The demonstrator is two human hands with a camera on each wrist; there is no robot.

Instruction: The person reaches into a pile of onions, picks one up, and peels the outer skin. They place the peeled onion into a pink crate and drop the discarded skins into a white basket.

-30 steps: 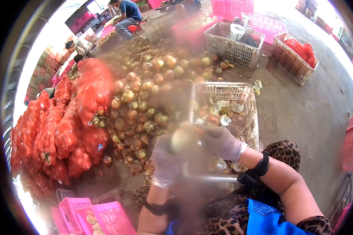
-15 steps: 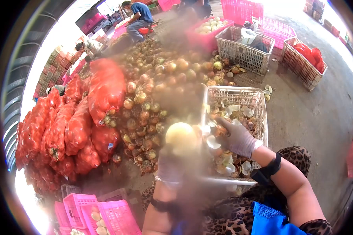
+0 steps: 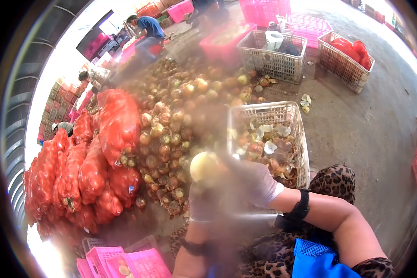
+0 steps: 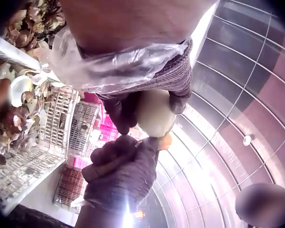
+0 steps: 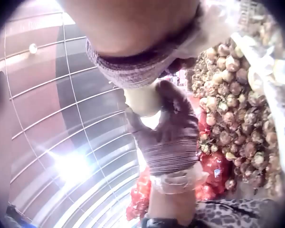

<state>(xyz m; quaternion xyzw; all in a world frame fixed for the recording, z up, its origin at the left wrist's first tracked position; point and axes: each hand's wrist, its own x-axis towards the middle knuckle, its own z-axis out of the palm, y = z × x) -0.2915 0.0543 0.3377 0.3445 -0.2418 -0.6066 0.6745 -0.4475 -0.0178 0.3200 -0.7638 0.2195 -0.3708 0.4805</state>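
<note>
A pale, peeled onion (image 3: 204, 167) sits in the grip of my gloved left hand (image 3: 204, 204). The left wrist view shows the onion (image 4: 155, 113) between thumb and fingers, its surface smooth and whitish. My gloved right hand (image 3: 259, 185) is up against it; in that view the right hand (image 4: 123, 166) has curled fingers, with its thumb side at the onion's end. A small orange-brown flap of onion skin (image 4: 165, 141) shows at those fingertips. Whether the right hand also holds a knife I cannot tell. From the right wrist, the left hand (image 5: 166, 133) cups the onion (image 5: 143, 100).
A white crate (image 3: 303, 153) of onion peelings stands beyond my right hand. Ahead lies a heap of unpeeled onions (image 3: 164, 125), with red mesh sacks (image 3: 118, 125) to its left. Pink baskets (image 3: 143, 264) sit at lower left; more crates (image 3: 273, 65) and people are farther back.
My right hand went from the onion out over the peelings crate, fingers spread, and is now back at the onion. The left hand keeps holding the onion throughout.
</note>
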